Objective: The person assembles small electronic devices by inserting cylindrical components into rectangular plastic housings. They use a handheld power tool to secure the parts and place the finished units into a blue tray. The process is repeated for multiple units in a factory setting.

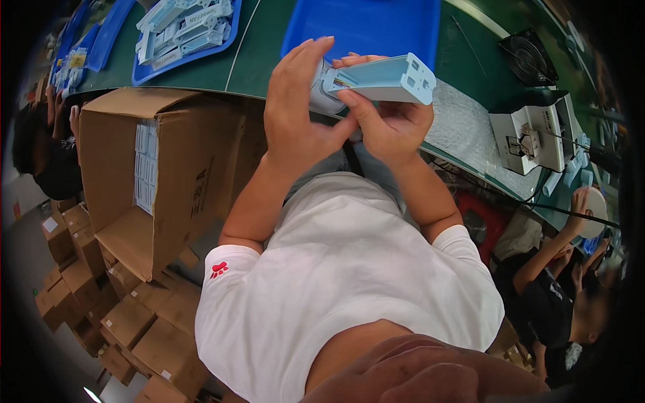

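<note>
Over the front edge of the green table, I hold a light blue plastic housing (383, 75), long and hollow, with square cutouts at its wide right end. Thin wires show inside its narrow end, which joins a white rounded part (324, 94). My right hand (396, 127) grips the housing, its thumb pressed near the wires and its fingers behind. My left hand (295, 111) curves around the white part, fingertips near its top and thumb below, close to my right thumb. Part of the white piece is hidden by my left hand.
A blue tray (359, 30) lies ahead on the table (259, 50). Another tray (235, 28) holds several light blue housings. An open carton (124, 232) stands at left. Bubble wrap (463, 131), a black fan (527, 57) and a white box (531, 138) sit right. Co-workers are at both sides.
</note>
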Motion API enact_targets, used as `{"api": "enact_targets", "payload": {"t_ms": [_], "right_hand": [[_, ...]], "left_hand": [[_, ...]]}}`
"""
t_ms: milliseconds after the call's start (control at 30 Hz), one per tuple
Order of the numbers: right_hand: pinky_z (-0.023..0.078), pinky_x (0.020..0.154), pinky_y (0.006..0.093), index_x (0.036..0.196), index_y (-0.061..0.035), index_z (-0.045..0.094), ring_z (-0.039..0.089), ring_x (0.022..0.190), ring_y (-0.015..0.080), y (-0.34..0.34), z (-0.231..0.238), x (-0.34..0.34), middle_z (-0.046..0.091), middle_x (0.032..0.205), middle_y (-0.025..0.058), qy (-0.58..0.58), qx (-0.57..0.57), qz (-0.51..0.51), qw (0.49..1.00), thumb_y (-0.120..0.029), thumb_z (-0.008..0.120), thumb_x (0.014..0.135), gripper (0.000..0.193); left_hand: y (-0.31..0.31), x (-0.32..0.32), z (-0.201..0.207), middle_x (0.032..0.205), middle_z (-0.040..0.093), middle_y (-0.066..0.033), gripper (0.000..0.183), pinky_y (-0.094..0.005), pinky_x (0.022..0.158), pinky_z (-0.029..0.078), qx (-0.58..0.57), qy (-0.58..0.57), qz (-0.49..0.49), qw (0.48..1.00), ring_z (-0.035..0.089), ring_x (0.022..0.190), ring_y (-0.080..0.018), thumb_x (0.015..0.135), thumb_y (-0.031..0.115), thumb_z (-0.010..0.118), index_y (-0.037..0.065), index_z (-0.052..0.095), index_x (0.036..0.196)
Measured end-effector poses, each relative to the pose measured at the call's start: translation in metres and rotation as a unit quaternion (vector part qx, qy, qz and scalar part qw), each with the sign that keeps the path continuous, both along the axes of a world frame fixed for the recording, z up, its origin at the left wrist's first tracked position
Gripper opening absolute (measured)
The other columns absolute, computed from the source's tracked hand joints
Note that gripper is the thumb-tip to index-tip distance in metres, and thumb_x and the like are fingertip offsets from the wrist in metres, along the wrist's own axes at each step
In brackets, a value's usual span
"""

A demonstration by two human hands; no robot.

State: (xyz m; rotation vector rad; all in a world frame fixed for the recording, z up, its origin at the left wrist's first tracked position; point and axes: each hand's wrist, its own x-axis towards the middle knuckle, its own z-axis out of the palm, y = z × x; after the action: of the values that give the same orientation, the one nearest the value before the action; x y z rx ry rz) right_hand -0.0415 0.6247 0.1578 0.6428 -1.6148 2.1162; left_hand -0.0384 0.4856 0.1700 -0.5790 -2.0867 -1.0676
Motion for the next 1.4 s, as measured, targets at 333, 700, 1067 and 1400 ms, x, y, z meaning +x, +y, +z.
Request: {"api": "enact_targets", "payload": {"t_ms": [333,700,1067,1400], "right_hand": [[0.047,0.111,0.0537,0.119,0.0053,0.061,0.073,0.106,0.0319,-0.018,-0.004,-0.002,0.071,0.109,0.0181,0.077,0.025,-0.08,0.994,0.011,0.079,0.081,0.042],[0.057,0.096,0.0355,0.124,0.002,0.059,0.071,0.108,0.0219,0.014,0.004,-0.049,0.074,0.115,0.0145,-0.175,0.023,0.022,0.984,0.001,0.081,0.085,0.044],[0.057,0.092,0.0347,0.14,0.0011,0.056,0.071,0.107,0.0233,0.136,-0.017,-0.232,0.073,0.118,0.018,-0.129,0.286,-0.106,0.944,-0.025,0.078,0.093,0.059],[0.051,0.103,0.0352,0.131,-0.0038,0.066,0.067,0.115,0.022,0.08,0.026,-0.279,0.071,0.121,0.0111,0.106,0.363,-0.347,0.858,-0.011,0.073,0.093,0.039]], "left_hand": [[0.003,-0.011,-0.017,0.123,0.071,-0.0144,0.068,-0.0392,0.095,0.055,0.1,0.002,-0.015,0.995,0.068,0.112,-0.0306,0.072,0.01,0.084,-0.002,0.057,0.133],[-0.012,-0.003,-0.022,0.16,0.033,-0.0197,0.104,-0.0523,0.113,0.04,0.154,-0.243,-0.144,0.947,0.035,0.147,-0.0404,0.073,0.021,0.089,0.006,0.031,0.157],[-0.077,-0.05,-0.061,0.129,0.064,-0.0119,0.046,-0.0378,0.096,0.052,0.181,-0.189,0.049,0.964,0.062,0.12,-0.0251,0.088,0.003,0.074,0.005,0.06,0.131],[-0.118,-0.073,-0.078,0.082,0.07,-0.0054,0.016,-0.0307,0.059,0.047,0.149,-0.153,0.114,0.97,0.064,0.066,-0.0175,0.084,0.0,0.072,0.007,0.073,0.099]]}}
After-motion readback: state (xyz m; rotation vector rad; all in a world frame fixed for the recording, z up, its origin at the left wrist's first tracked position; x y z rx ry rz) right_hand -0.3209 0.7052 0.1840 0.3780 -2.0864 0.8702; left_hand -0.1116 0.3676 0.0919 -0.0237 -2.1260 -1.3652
